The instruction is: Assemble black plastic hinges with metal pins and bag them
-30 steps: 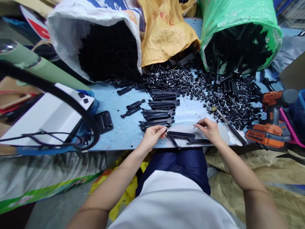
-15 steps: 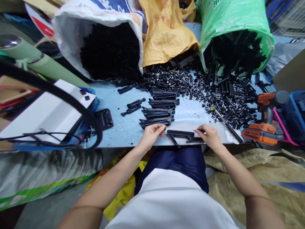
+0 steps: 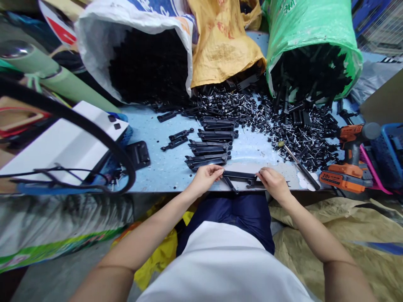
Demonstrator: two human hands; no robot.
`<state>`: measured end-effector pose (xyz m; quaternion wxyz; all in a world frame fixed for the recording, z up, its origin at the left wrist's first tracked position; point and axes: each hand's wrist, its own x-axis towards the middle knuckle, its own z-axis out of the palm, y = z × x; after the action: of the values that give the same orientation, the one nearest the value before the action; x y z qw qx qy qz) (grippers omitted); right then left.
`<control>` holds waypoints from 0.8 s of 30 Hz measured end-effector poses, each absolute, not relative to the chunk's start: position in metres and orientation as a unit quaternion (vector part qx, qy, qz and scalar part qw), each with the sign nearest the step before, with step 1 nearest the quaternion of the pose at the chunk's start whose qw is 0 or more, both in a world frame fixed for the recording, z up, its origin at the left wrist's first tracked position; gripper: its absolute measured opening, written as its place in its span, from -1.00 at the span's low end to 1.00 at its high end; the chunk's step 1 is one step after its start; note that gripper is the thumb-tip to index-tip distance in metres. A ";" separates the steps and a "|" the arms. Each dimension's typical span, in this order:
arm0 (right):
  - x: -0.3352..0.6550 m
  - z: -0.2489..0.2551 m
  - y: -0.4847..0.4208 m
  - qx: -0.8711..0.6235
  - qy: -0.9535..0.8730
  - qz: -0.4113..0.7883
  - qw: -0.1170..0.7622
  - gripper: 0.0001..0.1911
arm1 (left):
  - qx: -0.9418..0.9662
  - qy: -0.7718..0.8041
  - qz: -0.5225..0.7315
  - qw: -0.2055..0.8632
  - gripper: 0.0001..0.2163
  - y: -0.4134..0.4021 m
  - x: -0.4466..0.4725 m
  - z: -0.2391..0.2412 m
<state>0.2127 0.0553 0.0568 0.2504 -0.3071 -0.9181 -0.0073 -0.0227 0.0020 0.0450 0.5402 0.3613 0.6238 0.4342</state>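
At the bench's front edge lies a black plastic folding arm, its long upper bar level and a thinner leg slanting down toward the edge. My left hand is closed in a pinch at the bar's left end; whatever small piece its fingertips hold is hidden. At the right end my right hand pinches with thumb and forefinger, touching the bar; I cannot tell whether a small part is between them too. Just beyond my left hand lie several similar black arms stacked in a column.
Piled screws and black parts spread below a white sack, a yellow sack and a green sack. Right of my hands are a metal-shafted tool and an orange cordless drill. A black cable arches at left.
My left hand has moved right, its fingertips now meeting the bar's left end. My right hand has shifted slightly down at the other end. The view has shifted a little.
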 end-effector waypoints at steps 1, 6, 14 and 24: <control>0.213 0.057 0.054 -0.304 -0.917 -0.017 0.257 -0.79 | 0.378 0.629 0.437 0.519 -0.70 0.003 -0.023 0.044; 0.215 0.054 0.047 -0.256 -0.927 0.024 0.273 -0.85 | 0.386 0.633 0.443 0.504 -0.69 0.008 -0.022 0.039; 0.231 0.043 0.046 -0.264 -0.912 0.096 0.298 -0.63 | 0.426 0.660 0.406 0.467 -0.74 0.001 -0.018 0.034; 0.240 0.031 0.066 -0.212 -0.945 0.073 0.240 -0.48 | 0.841 0.494 0.218 0.027 -0.57 0.004 0.030 0.045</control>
<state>0.2401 0.0661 0.0306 0.2395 -0.2121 -0.9446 0.0729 0.0299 0.0041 0.0452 0.0267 0.8414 0.4937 0.2180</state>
